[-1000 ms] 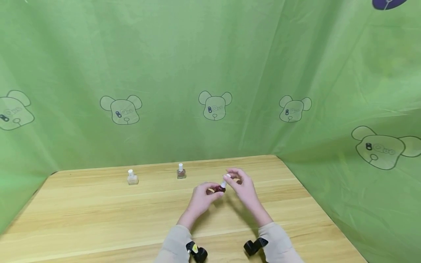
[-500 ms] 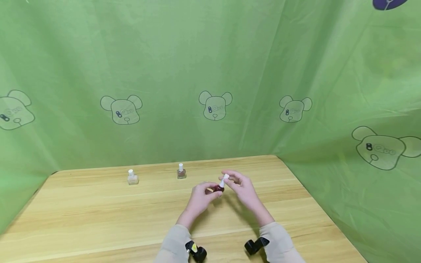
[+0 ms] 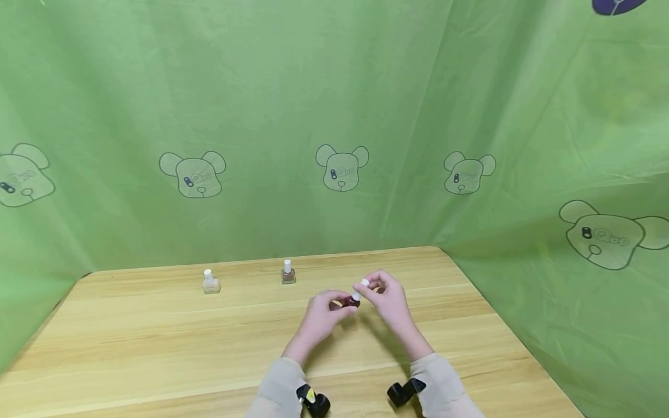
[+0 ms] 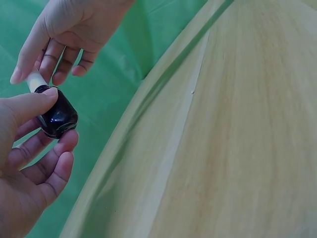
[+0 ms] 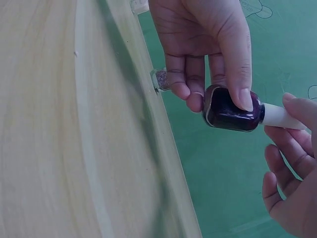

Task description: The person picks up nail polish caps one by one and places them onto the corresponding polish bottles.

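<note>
A nail polish bottle (image 5: 230, 119) of dark red polish is held above the table by both hands, tilted, its white cap (image 5: 281, 116) toward the right hand. My left hand (image 3: 321, 316) grips the glass body, thumb on one face and fingers behind. With thumb and forefinger my right hand (image 3: 388, 299) pinches the white cap. In the left wrist view the dark bottle (image 4: 58, 116) shows between the left thumb and fingers, and the right hand (image 4: 79, 25) covers the cap's end. Cap and bottle are together at the neck.
On the wooden table (image 3: 157, 348), a clear nail polish bottle (image 3: 211, 284) stands at the back left. A mauve-brown one (image 3: 288, 275) is near the back middle. Green curtains (image 3: 272, 116) with bear prints enclose the back and sides. Black wrist cameras (image 3: 313, 400) sit on both sleeves.
The bottle and both hands shifted slightly left, then back right. The right fingers have changed their hold on the cap, while the left hand keeps its grip. The other bottles stay put.
</note>
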Action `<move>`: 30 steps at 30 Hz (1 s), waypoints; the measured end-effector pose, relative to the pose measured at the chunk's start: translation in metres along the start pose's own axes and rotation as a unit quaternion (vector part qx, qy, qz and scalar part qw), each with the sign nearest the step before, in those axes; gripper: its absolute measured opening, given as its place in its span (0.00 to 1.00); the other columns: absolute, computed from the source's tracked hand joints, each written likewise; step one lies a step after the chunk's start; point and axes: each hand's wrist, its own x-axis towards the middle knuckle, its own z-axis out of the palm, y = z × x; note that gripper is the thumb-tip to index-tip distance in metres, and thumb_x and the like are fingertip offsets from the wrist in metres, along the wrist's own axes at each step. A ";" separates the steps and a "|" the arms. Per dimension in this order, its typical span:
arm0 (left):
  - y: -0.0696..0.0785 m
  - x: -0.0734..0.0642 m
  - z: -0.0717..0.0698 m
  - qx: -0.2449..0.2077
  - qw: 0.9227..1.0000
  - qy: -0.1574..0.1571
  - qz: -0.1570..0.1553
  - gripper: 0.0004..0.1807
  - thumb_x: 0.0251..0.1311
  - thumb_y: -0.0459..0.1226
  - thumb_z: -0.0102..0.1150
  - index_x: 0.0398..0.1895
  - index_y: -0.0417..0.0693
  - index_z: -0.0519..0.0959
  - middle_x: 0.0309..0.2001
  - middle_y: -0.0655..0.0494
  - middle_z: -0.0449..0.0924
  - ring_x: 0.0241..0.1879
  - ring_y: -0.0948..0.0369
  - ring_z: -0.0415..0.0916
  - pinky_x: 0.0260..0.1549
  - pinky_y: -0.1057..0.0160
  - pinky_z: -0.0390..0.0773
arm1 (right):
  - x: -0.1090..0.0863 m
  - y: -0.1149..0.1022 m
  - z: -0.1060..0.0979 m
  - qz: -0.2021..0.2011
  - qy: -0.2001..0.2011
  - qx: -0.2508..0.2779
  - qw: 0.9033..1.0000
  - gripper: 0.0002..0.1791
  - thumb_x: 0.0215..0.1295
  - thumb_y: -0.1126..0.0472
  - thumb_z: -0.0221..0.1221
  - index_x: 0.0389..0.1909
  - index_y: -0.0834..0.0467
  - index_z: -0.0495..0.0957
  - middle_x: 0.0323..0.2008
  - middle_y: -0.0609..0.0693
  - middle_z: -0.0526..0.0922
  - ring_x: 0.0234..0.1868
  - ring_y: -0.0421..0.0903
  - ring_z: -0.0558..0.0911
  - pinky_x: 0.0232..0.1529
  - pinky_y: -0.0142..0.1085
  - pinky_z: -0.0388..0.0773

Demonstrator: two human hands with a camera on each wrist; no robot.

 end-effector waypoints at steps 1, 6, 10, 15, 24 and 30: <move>0.000 0.000 0.000 0.001 1.000 0.000 0.000 0.15 0.56 0.40 0.68 0.45 0.43 0.84 0.43 0.49 0.85 0.31 0.67 0.77 0.32 0.71 0.79 | 0.000 0.000 0.000 -0.002 0.005 0.001 1.000 0.14 0.53 0.60 0.72 0.33 0.63 0.77 0.26 0.47 0.79 0.27 0.38 0.73 0.28 0.27 0.70; 0.002 -0.001 0.002 0.007 1.000 0.003 0.008 0.15 0.56 0.40 0.68 0.45 0.43 0.84 0.42 0.48 0.85 0.31 0.66 0.77 0.32 0.71 0.79 | 0.001 0.005 0.002 -0.010 0.027 -0.008 1.000 0.15 0.50 0.61 0.73 0.30 0.61 0.76 0.23 0.43 0.79 0.25 0.36 0.74 0.28 0.27 0.70; 0.001 -0.001 0.005 0.019 0.999 0.017 0.024 0.15 0.55 0.40 0.68 0.44 0.41 0.84 0.40 0.48 0.85 0.30 0.67 0.76 0.31 0.72 0.78 | 0.001 0.005 0.003 -0.013 0.041 -0.019 0.999 0.15 0.50 0.60 0.73 0.29 0.60 0.75 0.22 0.43 0.78 0.24 0.36 0.73 0.27 0.27 0.69; 0.001 0.000 0.007 0.020 0.999 0.031 0.027 0.15 0.54 0.40 0.69 0.42 0.41 0.84 0.40 0.47 0.85 0.30 0.68 0.76 0.31 0.73 0.78 | 0.000 0.003 0.003 -0.017 0.047 -0.021 0.999 0.15 0.50 0.60 0.73 0.29 0.60 0.76 0.23 0.44 0.78 0.25 0.36 0.73 0.28 0.27 0.69; 0.001 0.001 0.005 -0.017 1.000 0.023 0.006 0.16 0.58 0.39 0.66 0.47 0.41 0.83 0.44 0.46 0.84 0.32 0.66 0.79 0.31 0.72 0.80 | 0.005 0.004 -0.006 -0.010 -0.092 0.049 0.995 0.21 0.67 0.57 0.59 0.58 0.62 0.74 0.50 0.60 0.84 0.49 0.35 0.82 0.57 0.33 0.75; 0.000 0.002 0.005 -0.015 1.000 0.017 -0.007 0.16 0.60 0.40 0.64 0.49 0.42 0.83 0.46 0.47 0.83 0.34 0.65 0.79 0.33 0.72 0.80 | 0.007 0.005 -0.013 -0.005 -0.169 0.091 0.981 0.24 0.70 0.57 0.56 0.62 0.66 0.70 0.56 0.63 0.81 0.58 0.44 0.81 0.71 0.53 0.62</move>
